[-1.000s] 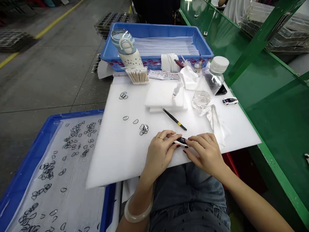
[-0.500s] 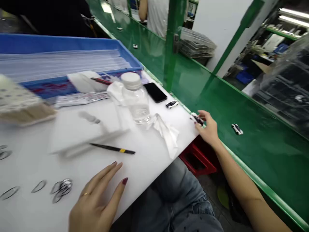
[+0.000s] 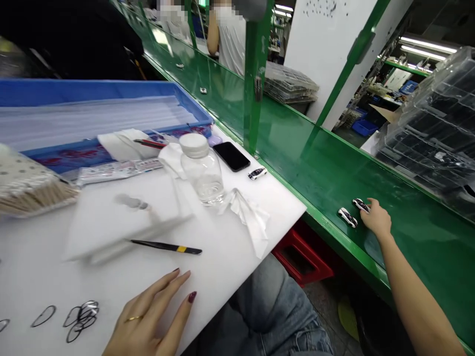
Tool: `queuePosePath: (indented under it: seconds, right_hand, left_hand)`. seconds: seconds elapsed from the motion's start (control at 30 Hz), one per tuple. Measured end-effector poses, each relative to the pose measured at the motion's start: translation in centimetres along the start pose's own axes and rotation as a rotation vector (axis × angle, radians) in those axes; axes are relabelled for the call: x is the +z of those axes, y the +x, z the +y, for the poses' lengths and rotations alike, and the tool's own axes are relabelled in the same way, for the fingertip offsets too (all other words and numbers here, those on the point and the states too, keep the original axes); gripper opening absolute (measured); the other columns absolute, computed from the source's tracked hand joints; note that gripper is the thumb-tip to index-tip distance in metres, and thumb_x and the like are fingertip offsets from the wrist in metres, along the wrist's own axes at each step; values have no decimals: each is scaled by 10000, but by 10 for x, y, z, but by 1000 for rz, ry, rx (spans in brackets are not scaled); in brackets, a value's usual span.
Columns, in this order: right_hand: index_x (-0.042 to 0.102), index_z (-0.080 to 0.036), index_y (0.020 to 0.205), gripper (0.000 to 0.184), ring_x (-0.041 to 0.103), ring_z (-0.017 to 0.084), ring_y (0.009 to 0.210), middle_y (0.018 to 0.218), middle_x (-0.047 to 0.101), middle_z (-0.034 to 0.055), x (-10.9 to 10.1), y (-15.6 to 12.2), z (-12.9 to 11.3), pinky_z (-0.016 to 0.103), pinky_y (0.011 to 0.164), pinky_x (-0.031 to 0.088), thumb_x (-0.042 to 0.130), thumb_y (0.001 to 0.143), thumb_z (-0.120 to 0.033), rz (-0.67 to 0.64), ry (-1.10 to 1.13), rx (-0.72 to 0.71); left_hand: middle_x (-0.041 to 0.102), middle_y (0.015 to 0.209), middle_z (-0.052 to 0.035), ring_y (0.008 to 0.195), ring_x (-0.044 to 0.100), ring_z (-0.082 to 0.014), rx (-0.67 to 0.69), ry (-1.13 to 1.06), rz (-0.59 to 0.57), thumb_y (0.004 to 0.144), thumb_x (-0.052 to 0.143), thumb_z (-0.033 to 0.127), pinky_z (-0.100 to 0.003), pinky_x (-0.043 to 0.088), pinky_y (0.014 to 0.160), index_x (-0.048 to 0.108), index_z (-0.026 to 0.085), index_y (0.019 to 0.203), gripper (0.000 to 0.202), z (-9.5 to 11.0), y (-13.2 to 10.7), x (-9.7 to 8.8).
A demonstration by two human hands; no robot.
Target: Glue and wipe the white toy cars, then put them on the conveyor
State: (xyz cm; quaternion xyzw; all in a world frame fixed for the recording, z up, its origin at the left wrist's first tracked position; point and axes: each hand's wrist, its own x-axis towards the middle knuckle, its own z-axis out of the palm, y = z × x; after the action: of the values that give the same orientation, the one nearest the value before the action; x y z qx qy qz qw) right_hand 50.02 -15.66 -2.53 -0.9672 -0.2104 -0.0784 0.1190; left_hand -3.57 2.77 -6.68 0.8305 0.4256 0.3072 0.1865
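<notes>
Right hand point(image 3: 376, 218) is out over the green conveyor point(image 3: 297, 163), beyond the worktop's near right corner, fingers at one end of a white-and-black toy car point(image 3: 359, 204). Can't tell from here whether they are clamped on it or just touching. A second toy car point(image 3: 348, 217) lies just beside it, on the side nearer the worktop. Left hand point(image 3: 146, 319) is by the worktop's near edge, fingers spread apart, nothing in them.

Car looks light and stiff, probably hard plastic; glossy shell may be slippery and could scratch. Best hold: across both flanks at mid-length, light pinch, off the dark top.

Worktop point(image 3: 285, 198): white, smooth-looking, its right edge running along the conveyor. Black tweezers point(image 3: 166, 246) lie ahead of the left hand; thin black rings point(image 3: 83, 316) sit to its left. Third toy car point(image 3: 257, 173) is near the right edge, beside a phone point(image 3: 232, 156). Clear bottle point(image 3: 202, 173) stands near crumpled tissue point(image 3: 248, 217). Blue bin point(image 3: 193, 106) along the far edge. Room: workshop, lit strips, stacked clear trays point(image 3: 426, 128) across the conveyor.
</notes>
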Motion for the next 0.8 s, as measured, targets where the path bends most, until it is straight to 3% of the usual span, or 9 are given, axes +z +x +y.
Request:
queuePosePath:
  seconds: [0.07, 0.17, 0.27, 0.33, 0.43, 0.5, 0.6, 0.73, 0.8]
  right_hand:
    - [517, -13, 1325, 565, 633, 394, 983, 1127, 674, 278, -5, 2, -29, 492, 788, 486, 523, 816, -256, 34, 52, -98]
    - [492, -61, 1343, 531, 610, 367, 1081, 1205, 653, 239, -7, -16, -105, 492, 878, 485, 498, 866, -295, 37, 173, -406]
    - [567, -217, 1280, 419, 629, 225, 1094, 1206, 688, 82, -3, -68, -198, 353, 983, 476, 586, 871, -303, -122, 287, -865]
    - [573, -209, 1278, 387, 645, 198, 1055, 1155, 713, 79, 2, -116, -253, 341, 980, 478, 599, 894, -253, -319, 388, -1392]
    - [512, -160, 1365, 405, 609, 207, 1165, 1231, 689, 113, 8, -183, -302, 375, 994, 463, 482, 962, -142, -471, 482, -1903]
    - [538, -145, 1337, 396, 593, 203, 1210, 1264, 677, 113, 9, -208, -316, 370, 1011, 463, 440, 958, -82, -543, 537, -2031]
    - [624, -166, 1172, 247, 616, 206, 1181, 1234, 682, 119, 11, -211, -331, 357, 1008, 491, 509, 954, -153, -663, 770, -1973]
    - [559, -214, 1173, 324, 635, 235, 1069, 1178, 654, 128, 11, -190, -371, 416, 933, 525, 644, 874, -302, -473, 1138, -1317]
    - [531, -223, 1202, 414, 630, 247, 1063, 1238, 622, 134, 12, -186, -395, 424, 910, 521, 670, 827, -331, -514, 1097, -1155]
  left_hand:
    - [670, 1226, -14, 1085, 616, -295, -15, 55, 16, 947, 511, 448, -390, 570, 711, 650, 331, 1207, 318, 0, 0, 3]
    - [682, 1219, -24, 1065, 641, -280, -23, 77, 28, 943, 501, 472, -340, 587, 650, 665, 311, 1196, 341, 1, 2, 6]
    - [683, 1226, -62, 1100, 653, -295, -73, 109, 29, 941, 491, 506, -382, 616, 749, 575, 268, 1328, 462, 4, 2, 5]
    - [653, 1290, -102, 1148, 649, -308, -111, 126, 41, 939, 498, 522, -421, 613, 838, 461, 229, 1434, 576, 8, -3, 2]
    - [599, 1383, -132, 1207, 632, -301, -92, 143, 94, 959, 501, 468, -418, 597, 912, 353, 218, 1501, 615, 15, -20, -1]
    - [611, 1375, -119, 1203, 642, -267, -52, 161, 159, 984, 487, 365, -374, 588, 934, 351, 236, 1499, 548, 21, -33, -1]
    - [655, 1302, -93, 1159, 667, -217, -68, 180, 239, 984, 481, 208, -309, 574, 947, 429, 250, 1446, 466, 32, -48, 5]
    - [676, 1203, -84, 1040, 706, -206, -90, 89, 246, 891, 587, 110, -291, 600, 873, 514, 245, 1367, 500, 41, -44, 13]
    - [666, 1205, -92, 1019, 704, -238, -101, 56, 200, 785, 698, 96, -335, 618, 834, 574, 246, 1303, 553, 41, -34, 10]
